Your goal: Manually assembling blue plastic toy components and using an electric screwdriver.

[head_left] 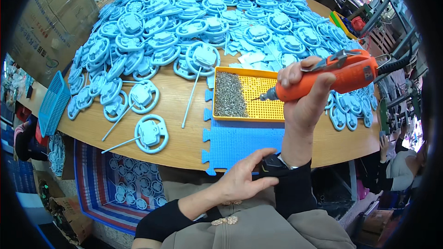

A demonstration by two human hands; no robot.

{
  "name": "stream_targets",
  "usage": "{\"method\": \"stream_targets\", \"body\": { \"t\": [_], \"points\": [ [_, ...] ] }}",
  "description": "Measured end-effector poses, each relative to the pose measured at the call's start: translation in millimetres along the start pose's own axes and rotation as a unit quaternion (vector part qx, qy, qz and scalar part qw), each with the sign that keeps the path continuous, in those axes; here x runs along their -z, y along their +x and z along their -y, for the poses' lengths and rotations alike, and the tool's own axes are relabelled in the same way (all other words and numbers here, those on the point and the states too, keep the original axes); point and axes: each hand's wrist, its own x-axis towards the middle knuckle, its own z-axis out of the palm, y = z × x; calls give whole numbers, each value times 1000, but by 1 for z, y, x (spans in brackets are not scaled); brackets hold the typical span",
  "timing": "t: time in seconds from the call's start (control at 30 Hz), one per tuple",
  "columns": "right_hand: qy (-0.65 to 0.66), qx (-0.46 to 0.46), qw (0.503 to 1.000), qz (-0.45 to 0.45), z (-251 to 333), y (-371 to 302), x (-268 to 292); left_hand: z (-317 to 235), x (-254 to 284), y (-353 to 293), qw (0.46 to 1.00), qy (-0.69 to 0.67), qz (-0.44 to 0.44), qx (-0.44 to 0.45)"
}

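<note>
Right grip wrapped round orange cylindrical screwdriver; left grip half-open at black wristband. Low swing could scatter silver metal screws from yellow rectangular tray.

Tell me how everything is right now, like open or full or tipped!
Right hand: shut around the screwdriver
Screwdriver: held up, bit pointing left; on or off unclear
Left hand: at the right wrist, grip unclear
Tray: partly filled
Screws: loose, heaped at the tray's left end
Mat: flat
Wheels: mostly piled up
Basket: looks tilted
Bag: open, wheels inside
</note>
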Motion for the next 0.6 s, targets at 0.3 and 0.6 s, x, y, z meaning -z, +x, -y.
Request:
{"method": "stream_targets", "body": {
  "t": [0.3, 0.6],
  "points": [
    [-101, -36, 994, 3, -17, 13, 59, -41, 164, 78, 717, 613, -322, -86],
    [-153, -19, 988, -15, -37, 26, 85, -27, 185, 80, 839, 385, -348, -164]
  ]
}}
